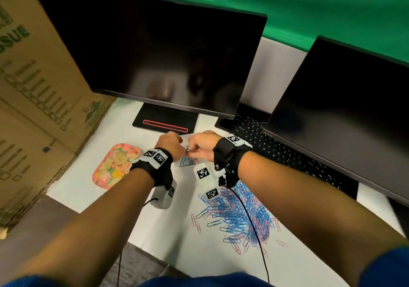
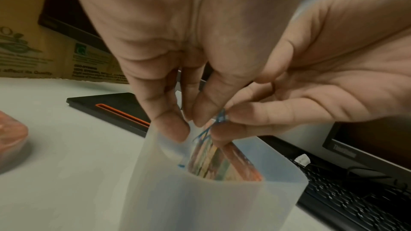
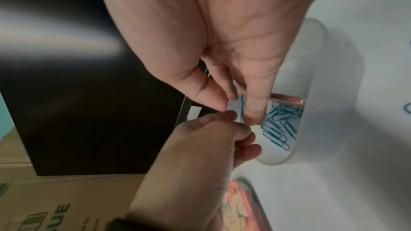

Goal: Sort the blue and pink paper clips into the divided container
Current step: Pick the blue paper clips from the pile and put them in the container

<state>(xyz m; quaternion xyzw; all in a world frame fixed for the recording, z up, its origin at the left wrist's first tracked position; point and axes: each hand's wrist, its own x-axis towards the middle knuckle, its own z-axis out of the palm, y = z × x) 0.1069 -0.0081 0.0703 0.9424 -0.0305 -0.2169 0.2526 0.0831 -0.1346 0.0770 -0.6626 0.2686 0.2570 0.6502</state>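
Both the left hand [image 3: 200,147] and the right hand [image 3: 222,50] pinch linked blue paper clips [image 3: 241,110] above the translucent divided container [image 3: 311,94]; being light, springy, slippery wire that tangles readily, each seems best gripped by its rounded end.

Clip pile [image 1: 239,216] lies right of lid [image 1: 115,165], container [image 1: 188,161] between, behind.

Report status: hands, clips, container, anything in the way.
Left hand and right hand both pinching blue clips over the container. Blue clips already inside. Mixed pile unsorted on table. Nothing blocking.
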